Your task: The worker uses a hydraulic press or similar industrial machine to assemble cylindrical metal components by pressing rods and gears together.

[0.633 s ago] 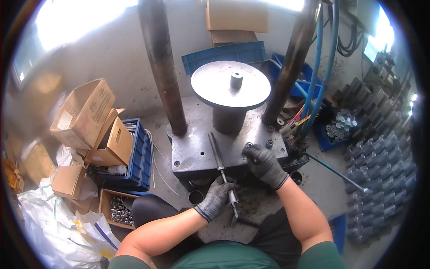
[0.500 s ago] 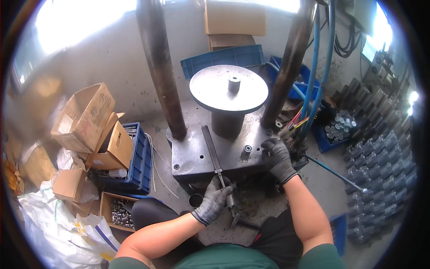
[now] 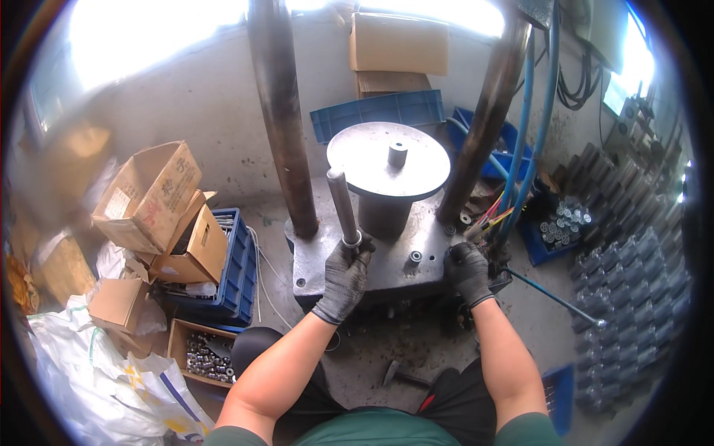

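Gripping the steel rod (image 3: 341, 201) in the left hand (image 3: 343, 279), sticking up above it. Holding the right hand (image 3: 468, 271) curled, well to its right; cannot tell if gripping anything. Could bump the round steel plate (image 3: 368, 160), just beyond the left hand, by swinging too far.

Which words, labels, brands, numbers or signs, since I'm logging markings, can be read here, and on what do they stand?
Open cardboard box: dark and reddish characters on its side, not copied out here.
Pale label on that box: too small to read.
White sack: yellow marking, creased and too blurred to read.
Metal rod in the left hand: no text visible.
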Tool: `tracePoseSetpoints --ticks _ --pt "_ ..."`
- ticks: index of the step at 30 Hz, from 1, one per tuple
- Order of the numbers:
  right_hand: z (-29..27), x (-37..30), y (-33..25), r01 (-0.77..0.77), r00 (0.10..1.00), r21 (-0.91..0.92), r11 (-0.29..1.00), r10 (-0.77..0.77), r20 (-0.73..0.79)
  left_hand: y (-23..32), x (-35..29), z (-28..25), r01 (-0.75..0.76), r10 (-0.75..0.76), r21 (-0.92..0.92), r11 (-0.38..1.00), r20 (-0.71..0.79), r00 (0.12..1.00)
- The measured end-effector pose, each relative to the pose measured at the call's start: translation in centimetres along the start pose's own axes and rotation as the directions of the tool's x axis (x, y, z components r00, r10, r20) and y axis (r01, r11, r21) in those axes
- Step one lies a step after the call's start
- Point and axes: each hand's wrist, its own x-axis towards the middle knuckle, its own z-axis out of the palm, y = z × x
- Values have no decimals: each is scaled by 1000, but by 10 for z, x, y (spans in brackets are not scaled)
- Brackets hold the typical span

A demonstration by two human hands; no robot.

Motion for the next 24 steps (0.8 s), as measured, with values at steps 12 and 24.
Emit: tracePoseSetpoints --ticks 12,24 --pt "-56 44 -49 112 954 579 808 76 -291 11 16 -2 -45 47 -29 999 82 995" --pt "-31 189 -134 232 971 478 847 -170 -171 29 15 21 -190 183 201 961 54 982"
